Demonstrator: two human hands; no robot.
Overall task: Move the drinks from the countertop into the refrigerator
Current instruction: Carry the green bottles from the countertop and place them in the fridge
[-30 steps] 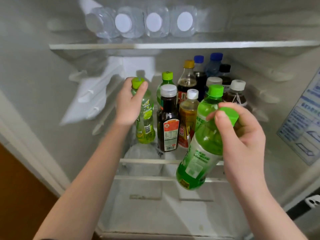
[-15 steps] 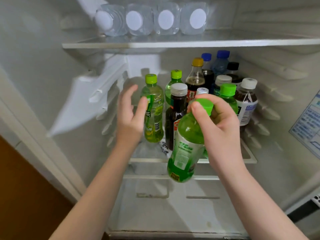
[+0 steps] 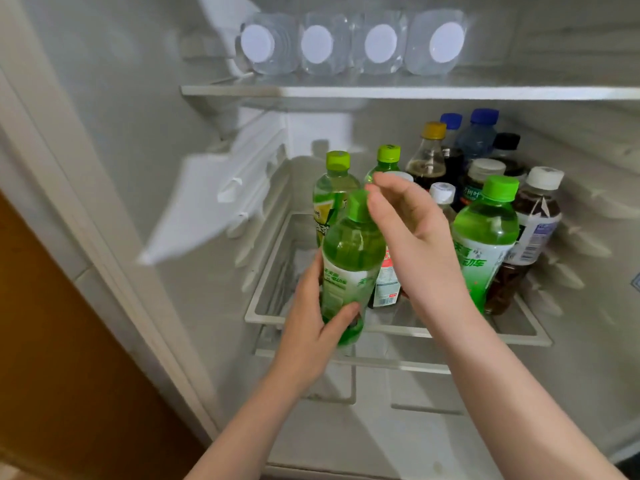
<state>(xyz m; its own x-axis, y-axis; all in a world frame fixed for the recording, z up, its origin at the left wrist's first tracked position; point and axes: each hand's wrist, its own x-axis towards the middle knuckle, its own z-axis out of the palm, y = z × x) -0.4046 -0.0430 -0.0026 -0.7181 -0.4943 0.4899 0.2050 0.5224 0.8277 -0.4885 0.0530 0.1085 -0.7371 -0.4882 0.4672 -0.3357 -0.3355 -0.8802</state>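
1. Refrigerator (image 3: 138, 140): door open, ribbed left wall beside the shelf.
2. Glass shelf (image 3: 266, 306): free room at its left front; drinks crowd the right and back.
3. Green bottle (image 3: 349, 258): near upright, cap up, at the shelf's front edge, before a lime-capped bottle (image 3: 334, 188).
4. Left hand (image 3: 311, 334) grips its lower body.
5. Right hand (image 3: 415, 237): fingers loose, thumb by the cap.
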